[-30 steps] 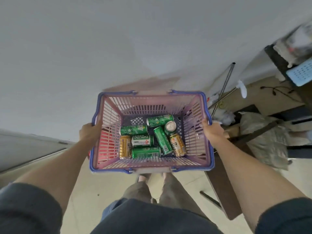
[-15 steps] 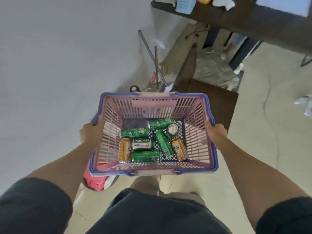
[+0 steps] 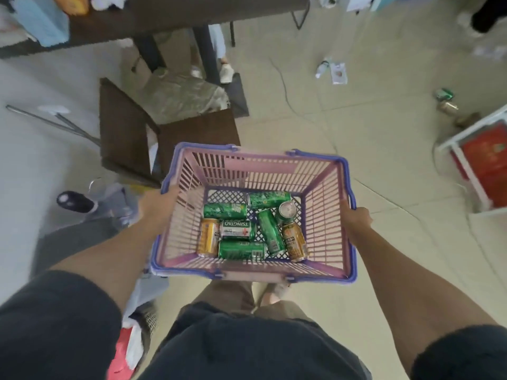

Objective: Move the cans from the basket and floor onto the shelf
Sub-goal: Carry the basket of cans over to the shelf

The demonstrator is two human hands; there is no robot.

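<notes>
I carry a pink basket (image 3: pixel 323 204) with a blue rim in front of my body, above the floor. My left hand (image 3: pixel 156 207) grips its left rim and my right hand (image 3: pixel 355 219) grips its right rim. Several cans lie in the bottom: green cans (image 3: pixel 269 199), a white and green Tsingtao can (image 3: pixel 238 230), and two gold cans (image 3: pixel 294 242). One can stands upright, top showing (image 3: pixel 287 209). Far right on the floor lie a green can (image 3: pixel 444 94) and other cans (image 3: pixel 448 106). A white shelf frame (image 3: pixel 463 134) stands at the right edge.
A dark table (image 3: pixel 170 20) with clutter stands at the back left. Dark boards (image 3: pixel 126 133) and a plastic sheet (image 3: pixel 181 91) lie below it. Metal poles (image 3: pixel 52 119) lean at left. A red box (image 3: pixel 488 160) sits in the shelf. A cable (image 3: pixel 288 94) crosses the tiled floor.
I have turned to the right with the basket, away from the white wall. The table, open floor, floor cans and white shelf have come into view. Both hands keep their grip.
</notes>
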